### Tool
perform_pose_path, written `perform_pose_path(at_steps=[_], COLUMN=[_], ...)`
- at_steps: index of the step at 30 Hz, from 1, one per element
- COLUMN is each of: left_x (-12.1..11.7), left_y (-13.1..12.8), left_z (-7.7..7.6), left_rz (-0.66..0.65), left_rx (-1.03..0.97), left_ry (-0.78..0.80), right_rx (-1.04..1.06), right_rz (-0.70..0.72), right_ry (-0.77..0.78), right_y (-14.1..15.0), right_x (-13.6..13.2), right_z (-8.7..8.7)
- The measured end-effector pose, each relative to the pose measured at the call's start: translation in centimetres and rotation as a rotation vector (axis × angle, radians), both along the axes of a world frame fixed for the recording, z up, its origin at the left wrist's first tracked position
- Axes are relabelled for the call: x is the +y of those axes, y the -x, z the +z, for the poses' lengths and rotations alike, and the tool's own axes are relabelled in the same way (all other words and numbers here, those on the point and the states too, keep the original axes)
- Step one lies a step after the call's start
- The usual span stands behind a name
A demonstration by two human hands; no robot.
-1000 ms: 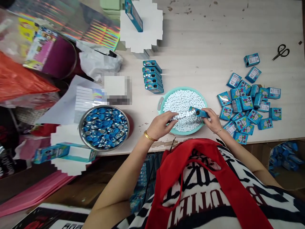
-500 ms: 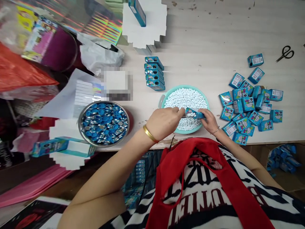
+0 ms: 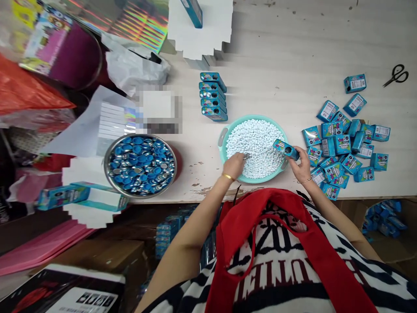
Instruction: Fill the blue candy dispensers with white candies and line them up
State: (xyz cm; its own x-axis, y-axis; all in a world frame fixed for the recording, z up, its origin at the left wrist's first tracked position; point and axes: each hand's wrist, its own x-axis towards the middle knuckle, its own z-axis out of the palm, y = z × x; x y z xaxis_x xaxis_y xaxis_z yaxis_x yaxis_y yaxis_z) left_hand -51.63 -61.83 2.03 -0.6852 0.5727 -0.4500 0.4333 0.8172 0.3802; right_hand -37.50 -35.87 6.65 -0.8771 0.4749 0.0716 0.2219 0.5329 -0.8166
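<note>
A mint-green basin point(image 3: 222, 150) full of small white candies point(image 3: 257, 139) sits in front of me. My left hand point(image 3: 233, 166) is closed at its lower left, with a small, dark, metallic-looking tip point(image 3: 246, 156) showing at the fingers. Most of that object is hidden in the grip, so its kind is unclear. My right hand point(image 3: 300, 166) grips a small blue candy box point(image 3: 286, 149) over the basin's right rim. The box is tilted, and a round dark hole shows in its narrow face. Farther back, several similar boxes point(image 3: 213, 96) stand in a row, some with white candies at their openings.
A metal bowl point(image 3: 177, 167) of blue-and-silver caps stands to the left. Many blue boxes point(image 3: 342, 143) lie scattered on the right, with black scissors point(image 3: 395, 76) beyond. White card stacks point(image 3: 215, 26), a plastic bag point(image 3: 133, 65) and an opened blue carton point(image 3: 65, 195) occupy the left and back.
My left hand has moved away from the box, down and left to the candies. My right hand has shifted right with the box, now turned so its hole shows. The camera view has shifted slightly.
</note>
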Motion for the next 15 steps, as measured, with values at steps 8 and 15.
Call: perform_pose_path(at_steps=[8, 15], left_x=[1.8, -1.9], left_y=[-1.1, 0.9], left_z=[-2.0, 6.3], left_rz=[0.079, -0.08], left_rx=[-0.091, -0.016], left_ry=[-0.293, -0.526], right_rx=[-0.011, 0.072], right_rz=[-0.04, 0.105], right_ry=[0.008, -0.205], right_y=[-0.3, 0.4], right_x=[0.4, 0.1], right_z=[-0.5, 0.2])
